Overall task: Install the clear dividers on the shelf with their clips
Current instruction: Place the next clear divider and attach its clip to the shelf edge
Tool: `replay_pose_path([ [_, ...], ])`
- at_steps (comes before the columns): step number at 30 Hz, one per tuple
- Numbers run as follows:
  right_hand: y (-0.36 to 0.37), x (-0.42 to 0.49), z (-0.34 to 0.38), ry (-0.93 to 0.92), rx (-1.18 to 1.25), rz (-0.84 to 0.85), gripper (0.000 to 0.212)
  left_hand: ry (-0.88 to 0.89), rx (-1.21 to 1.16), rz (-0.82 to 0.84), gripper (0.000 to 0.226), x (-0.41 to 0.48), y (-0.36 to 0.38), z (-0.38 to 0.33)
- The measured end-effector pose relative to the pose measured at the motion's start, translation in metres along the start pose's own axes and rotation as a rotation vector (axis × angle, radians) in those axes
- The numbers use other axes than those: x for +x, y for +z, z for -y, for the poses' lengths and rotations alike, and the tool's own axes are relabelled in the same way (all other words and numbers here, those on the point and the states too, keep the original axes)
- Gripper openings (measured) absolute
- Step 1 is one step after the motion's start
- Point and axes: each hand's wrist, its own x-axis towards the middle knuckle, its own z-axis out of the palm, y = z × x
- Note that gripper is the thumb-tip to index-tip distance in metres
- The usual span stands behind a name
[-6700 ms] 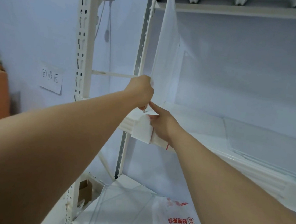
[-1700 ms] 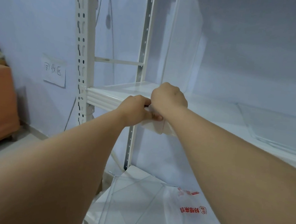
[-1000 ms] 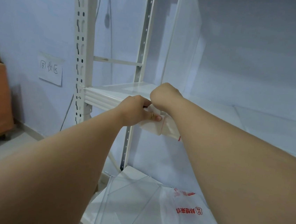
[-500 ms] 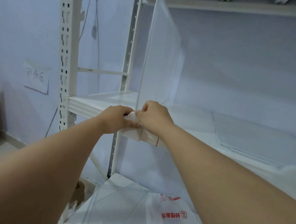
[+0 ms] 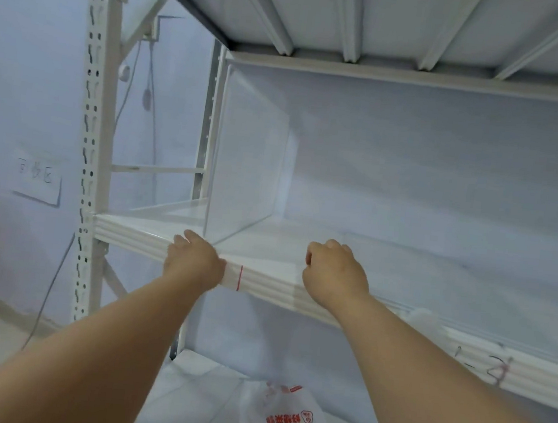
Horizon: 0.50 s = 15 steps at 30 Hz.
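hands parted; divider upright, running front-to-back.

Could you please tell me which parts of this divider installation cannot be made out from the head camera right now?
Head view:
- The clip at the front foot of the clear divider: covered by the left hand.
- What the right hand holds, if anything: fingers curl away from the camera.
- The writing on the paper note on the wall: blurred.
- The shelf to the right: cut off by the frame edge.
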Motion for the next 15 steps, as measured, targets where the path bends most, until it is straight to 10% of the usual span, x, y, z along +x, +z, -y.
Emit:
replay_pose_path([
  [10,-0.047,-0.041,-0.068,0.178,-0.234,0.139,0.047,0.539,0.017,0.220,0.056,-0.094,0.031,-0.134],
  [15,-0.059,-0.053,-0.111,0.405,-0.164,0.298,0.050,0.479,0.054,0.325,0.040,-0.116,0.050,-0.167],
])
